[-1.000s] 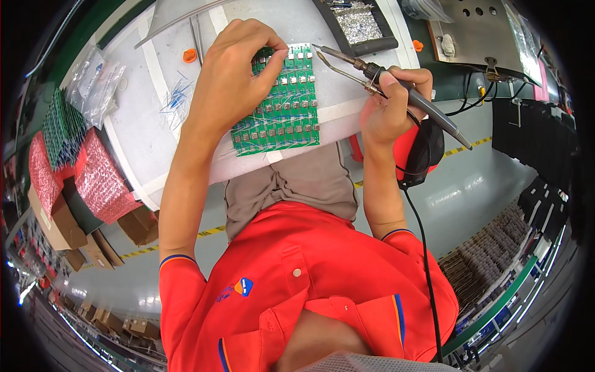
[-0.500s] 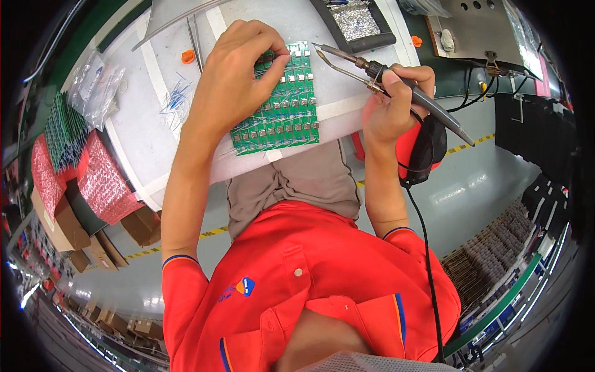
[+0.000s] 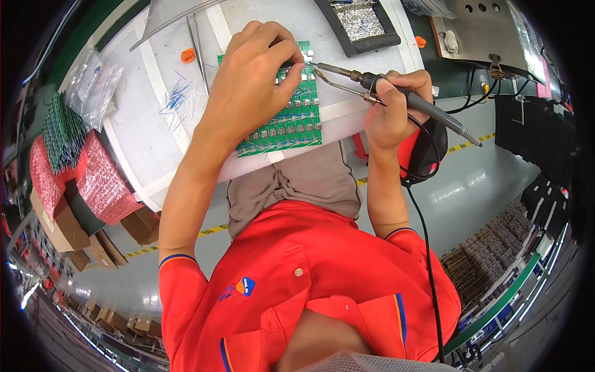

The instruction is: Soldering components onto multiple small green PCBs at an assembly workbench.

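Observation:
A green circuit board (image 3: 302,118) with rows of small silver parts and thin wires lies on the white work surface. My left hand (image 3: 251,84) rests over its upper left, thumb and forefinger pinched together near the right edge. Whatever sits in that pinch is too small to make out. My right hand (image 3: 390,118) grips a grey soldering iron (image 3: 437,113) from the right. A thin curved metal tube is fixed alongside the iron's tip. The tip reaches the upper right of the board, close to my left fingertips; I cannot tell whether it touches.
Tweezers (image 3: 199,53), an orange cap (image 3: 187,56) and loose wires (image 3: 180,102) lie left of the board. A black-framed tray (image 3: 374,43) stands at the far right. Farther left are a plastic bag (image 3: 96,87), stacked boards (image 3: 64,133) and pink bubble wrap (image 3: 102,180). The iron's black cord (image 3: 427,248) hangs down right.
My left hand has shifted right across the board. The iron's tip has dropped slightly nearer to me, onto or just above the board's upper right, close to the left fingertips.

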Demonstrator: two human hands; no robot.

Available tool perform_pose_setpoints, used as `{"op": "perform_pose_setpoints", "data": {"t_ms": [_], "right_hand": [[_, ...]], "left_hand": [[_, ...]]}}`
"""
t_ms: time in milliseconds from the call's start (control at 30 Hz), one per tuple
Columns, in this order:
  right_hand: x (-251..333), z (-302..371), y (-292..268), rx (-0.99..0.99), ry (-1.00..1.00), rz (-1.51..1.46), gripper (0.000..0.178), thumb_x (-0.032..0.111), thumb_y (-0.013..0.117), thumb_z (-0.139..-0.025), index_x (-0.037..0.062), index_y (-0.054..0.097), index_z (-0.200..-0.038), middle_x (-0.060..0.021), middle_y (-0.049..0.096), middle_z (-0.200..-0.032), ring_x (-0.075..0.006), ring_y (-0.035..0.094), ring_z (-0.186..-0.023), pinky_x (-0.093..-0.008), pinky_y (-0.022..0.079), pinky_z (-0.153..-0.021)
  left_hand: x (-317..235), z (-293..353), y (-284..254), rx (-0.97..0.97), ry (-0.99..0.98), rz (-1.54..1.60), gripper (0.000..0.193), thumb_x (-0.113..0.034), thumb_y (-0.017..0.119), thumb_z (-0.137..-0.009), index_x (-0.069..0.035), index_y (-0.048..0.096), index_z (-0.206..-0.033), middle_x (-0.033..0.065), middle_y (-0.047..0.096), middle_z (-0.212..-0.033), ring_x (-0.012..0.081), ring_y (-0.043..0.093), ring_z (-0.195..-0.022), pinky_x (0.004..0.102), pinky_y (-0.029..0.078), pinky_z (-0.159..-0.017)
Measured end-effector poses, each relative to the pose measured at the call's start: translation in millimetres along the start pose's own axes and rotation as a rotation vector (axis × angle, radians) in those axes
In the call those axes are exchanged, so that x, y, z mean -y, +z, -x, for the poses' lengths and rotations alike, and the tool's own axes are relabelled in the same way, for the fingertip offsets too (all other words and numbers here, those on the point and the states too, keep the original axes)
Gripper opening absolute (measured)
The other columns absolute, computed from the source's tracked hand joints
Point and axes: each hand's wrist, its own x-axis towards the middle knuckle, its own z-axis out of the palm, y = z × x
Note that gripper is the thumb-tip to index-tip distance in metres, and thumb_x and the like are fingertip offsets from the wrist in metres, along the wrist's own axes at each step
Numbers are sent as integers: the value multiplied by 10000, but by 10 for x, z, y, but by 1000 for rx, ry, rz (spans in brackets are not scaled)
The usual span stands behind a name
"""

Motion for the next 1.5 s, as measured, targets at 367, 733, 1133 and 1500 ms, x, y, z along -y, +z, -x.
{"op": "perform_pose_setpoints", "data": {"t_ms": [367, 733, 1133, 1500], "right_hand": [[-14, 4, 30, 29, -19, 26, 136, -55, 575, -729, 15, 473, -787, -44, 500, -644, -78, 416, -551, -219, 369, -543], [-92, -6, -48, -63, -68, -16, 117, -25, 529, -739, 31, 454, -810, -12, 407, -572, -76, 351, -496, -219, 318, -490], [-171, -44, -80, -152, -42, -98, 112, 13, 547, -769, 29, 484, -860, -42, 462, -618, -97, 410, -465, -242, 356, -452], [-39, -56, -6, -123, 71, -239, 91, 18, 547, -838, 35, 475, -891, -7, 440, -598, -62, 351, -470, -232, 276, -436]], "left_hand": [[-1, -10, -12, 46, -16, -34, 104, -32, 696, -766, -8, 608, -816, 68, 602, -924, 267, 570, -899, 368, 462, -791], [-3, -8, -22, 50, -11, -31, 99, -37, 692, -769, -9, 606, -808, 68, 595, -923, 269, 564, -906, 373, 463, -794], [-124, -89, -158, 61, 10, -19, 92, -49, 673, -785, 10, 616, -826, 103, 618, -876, 268, 577, -847, 373, 467, -770], [-46, -58, -285, 162, -66, 151, 90, -50, 682, -766, 10, 623, -798, 141, 600, -906, 317, 558, -878, 380, 458, -822]]}}
